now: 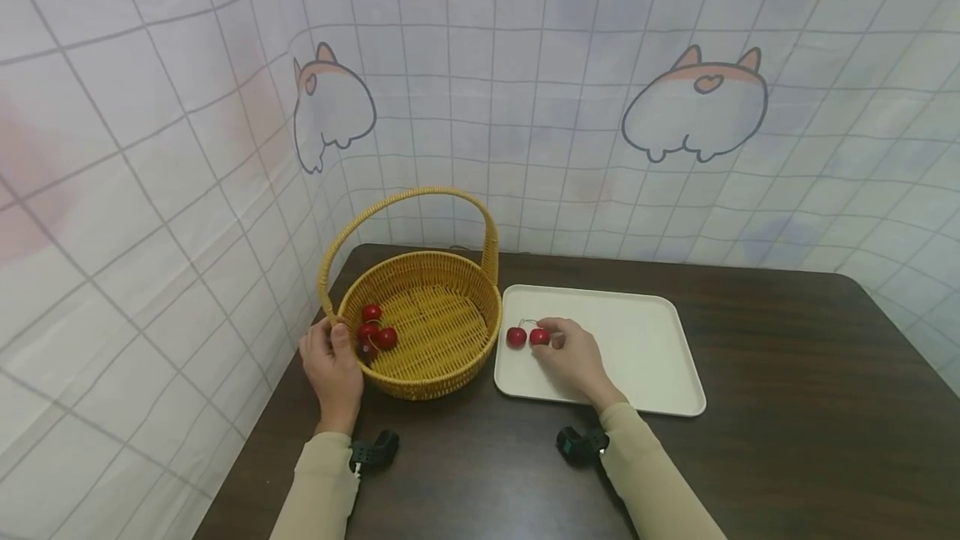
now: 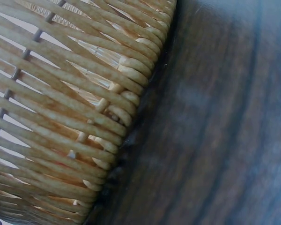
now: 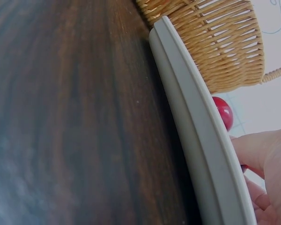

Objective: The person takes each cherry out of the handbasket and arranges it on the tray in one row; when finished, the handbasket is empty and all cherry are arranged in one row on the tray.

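Observation:
A yellow wicker basket (image 1: 450, 365) with a tall arched handle stands on the table. My left hand (image 1: 335, 369) grips its left rim near the foot of the handle, thumb on top. Several red cherries (image 1: 387, 338) lie inside, against the left wall. On the white tray (image 1: 637, 348), my right hand (image 1: 573, 357) pinches a red cherry (image 1: 539, 337) between thumb and fingers. Just left of it lies another cherry (image 1: 516, 337), and thin stems join above the two. In the right wrist view, the tray's rim hides most of the pinched cherry.
The dark wooden table (image 1: 795, 373) extends to the right of the tray. Basket and tray stand close side by side. Behind the table hangs a white grid-patterned cloth (image 1: 510, 107), which also runs along the left side.

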`<state>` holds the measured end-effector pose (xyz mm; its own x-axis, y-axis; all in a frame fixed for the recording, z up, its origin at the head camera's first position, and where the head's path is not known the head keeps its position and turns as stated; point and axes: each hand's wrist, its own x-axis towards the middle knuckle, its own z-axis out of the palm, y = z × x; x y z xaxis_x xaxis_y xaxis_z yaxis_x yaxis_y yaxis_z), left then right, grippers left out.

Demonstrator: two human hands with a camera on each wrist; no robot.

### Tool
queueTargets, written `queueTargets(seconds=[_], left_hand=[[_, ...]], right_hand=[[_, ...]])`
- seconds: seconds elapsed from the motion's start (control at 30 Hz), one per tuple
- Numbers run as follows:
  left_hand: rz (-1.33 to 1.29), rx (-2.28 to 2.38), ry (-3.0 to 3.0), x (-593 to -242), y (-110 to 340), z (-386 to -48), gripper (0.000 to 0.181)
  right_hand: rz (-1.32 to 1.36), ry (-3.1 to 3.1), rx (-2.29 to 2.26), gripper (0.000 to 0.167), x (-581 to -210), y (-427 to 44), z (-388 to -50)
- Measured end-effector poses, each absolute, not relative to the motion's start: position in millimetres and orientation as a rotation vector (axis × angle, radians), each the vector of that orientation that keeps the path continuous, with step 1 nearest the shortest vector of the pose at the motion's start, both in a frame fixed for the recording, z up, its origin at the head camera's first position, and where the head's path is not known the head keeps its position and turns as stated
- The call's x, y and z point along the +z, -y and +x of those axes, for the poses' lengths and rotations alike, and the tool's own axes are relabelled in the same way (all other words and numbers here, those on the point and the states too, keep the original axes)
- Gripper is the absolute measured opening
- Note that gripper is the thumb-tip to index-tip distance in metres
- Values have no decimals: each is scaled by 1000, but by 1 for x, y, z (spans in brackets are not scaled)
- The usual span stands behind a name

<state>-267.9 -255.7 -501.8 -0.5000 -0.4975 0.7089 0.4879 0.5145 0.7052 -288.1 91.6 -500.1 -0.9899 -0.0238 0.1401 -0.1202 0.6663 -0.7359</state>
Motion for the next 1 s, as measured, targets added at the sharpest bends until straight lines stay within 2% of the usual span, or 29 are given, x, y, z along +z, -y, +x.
queueTargets(seconds=[0.5,0.63,0.83,1.0], left_hand=[[18,-1181,1745,-504,259,-265,45],[14,-1176,1739,-504,259,-265,47],[7,-1170,1750,-505,257,-269,52],[9,-1188,1756,-504,257,-268,52]], right_hand=[[123,2751,1312,42,-502,-93,-290],[124,2702,1367,43,-502,-96,-290],[43,2519,1455,35,-498,-104,-287],[59,2392,1518,26,-480,-94,-283]])
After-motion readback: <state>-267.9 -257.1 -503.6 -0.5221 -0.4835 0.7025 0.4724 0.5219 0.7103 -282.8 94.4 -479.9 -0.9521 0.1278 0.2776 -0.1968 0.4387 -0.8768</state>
